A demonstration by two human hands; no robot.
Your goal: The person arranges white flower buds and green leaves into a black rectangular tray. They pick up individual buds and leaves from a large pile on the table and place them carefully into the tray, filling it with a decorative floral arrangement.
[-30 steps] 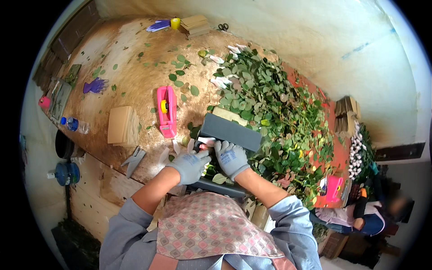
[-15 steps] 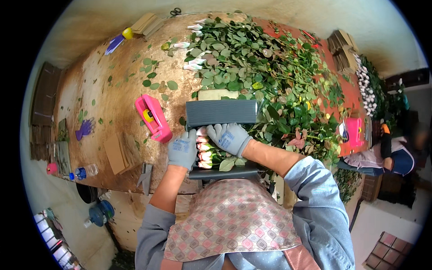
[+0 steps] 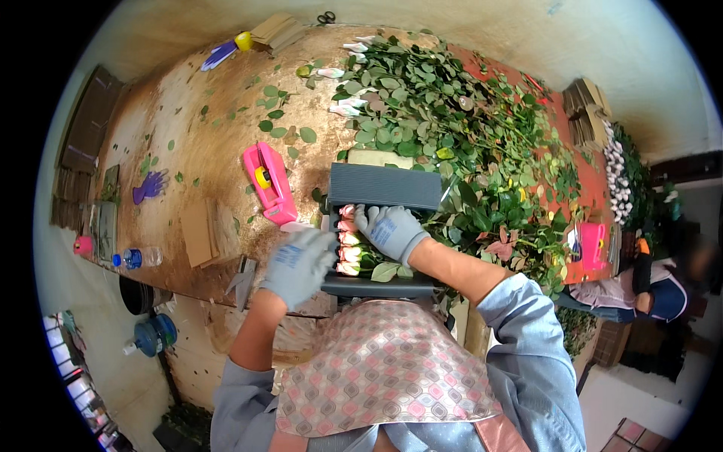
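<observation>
A row of pink rose heads (image 3: pixel 349 250) lies between a dark ribbed block (image 3: pixel 385 184) above and a dark padded bar (image 3: pixel 380 286) below. My right hand (image 3: pixel 390 230), in a grey glove, is at the upper roses, fingers curled on them. My gloved left hand (image 3: pixel 300 265), blurred, is just left of the row, fingers bent, their grip unclear. A pink tape dispenser (image 3: pixel 277 197) with yellow tape stands above my left hand. A grey metal stapler-like tool (image 3: pixel 242 283) lies to its left.
Cardboard sheets (image 3: pixel 197 233), a water bottle (image 3: pixel 141 258) and purple gloves (image 3: pixel 148 184) lie left. Leafy rose stems (image 3: pixel 444 98) cover the table's back right. A co-worker (image 3: pixel 625 294) is at the right, beside another pink dispenser (image 3: pixel 593 245). Stacked cardboard (image 3: pixel 586 113) is against the wall.
My left hand has moved away from the roses, leftward and toward me, uncovering more of the row. My right hand stays at the upper roses. The view has shifted with head motion.
</observation>
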